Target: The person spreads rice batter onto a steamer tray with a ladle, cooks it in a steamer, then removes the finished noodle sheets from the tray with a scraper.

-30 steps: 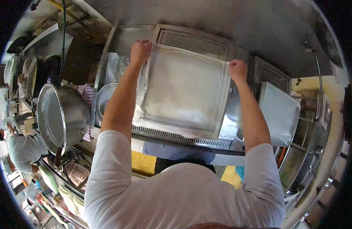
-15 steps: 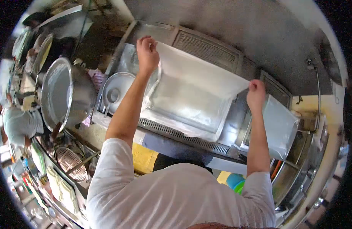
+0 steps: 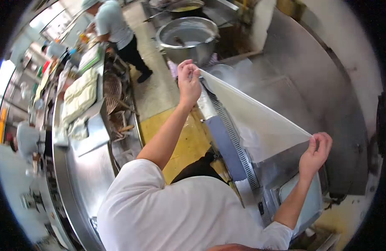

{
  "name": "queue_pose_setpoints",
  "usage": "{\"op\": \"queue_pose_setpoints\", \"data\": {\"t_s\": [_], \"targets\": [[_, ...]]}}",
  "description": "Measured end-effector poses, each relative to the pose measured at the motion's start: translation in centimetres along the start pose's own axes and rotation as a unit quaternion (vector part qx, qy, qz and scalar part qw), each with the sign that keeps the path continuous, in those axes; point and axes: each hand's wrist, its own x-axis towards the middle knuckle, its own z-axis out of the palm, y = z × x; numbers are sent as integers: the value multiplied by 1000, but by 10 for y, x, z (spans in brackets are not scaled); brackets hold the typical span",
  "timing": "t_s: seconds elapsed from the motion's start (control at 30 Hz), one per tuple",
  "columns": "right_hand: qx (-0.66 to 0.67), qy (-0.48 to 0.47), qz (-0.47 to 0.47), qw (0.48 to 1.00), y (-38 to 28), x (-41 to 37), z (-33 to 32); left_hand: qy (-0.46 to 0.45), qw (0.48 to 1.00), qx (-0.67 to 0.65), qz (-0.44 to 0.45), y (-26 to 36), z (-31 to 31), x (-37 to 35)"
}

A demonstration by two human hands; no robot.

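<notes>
Between my left hand (image 3: 189,85) and right hand (image 3: 313,155), both pinched closed on its corners, the thin white translucent sheet (image 3: 264,127) stretched slantwise, left end nearer the long slotted metal strip (image 3: 246,161).

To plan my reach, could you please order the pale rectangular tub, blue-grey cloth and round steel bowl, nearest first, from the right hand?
1. Tub, by the right hand
2. Cloth, along the counter edge
3. Bowl, beyond the left hand

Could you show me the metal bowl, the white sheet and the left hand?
Metal bowl (image 3: 201,53): head view, on its outer wall.
White sheet (image 3: 260,121): head view, on its middle.
Left hand (image 3: 189,83): head view, on its middle.
</notes>
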Motion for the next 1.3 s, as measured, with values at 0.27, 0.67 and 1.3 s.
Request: {"op": "queue_pose_setpoints", "data": {"t_s": [0.27,0.67,1.3], "targets": [[96,-55,-166,980,-117,28,9,162,986,-42,-16,50,-182,-27],[355,-151,-328,862,-343,47,71,414,906,85,10,167,-442,-103],[501,-351,-544,574,-911,-189,226,662,610,435,-8,330,-824,-304]]}}
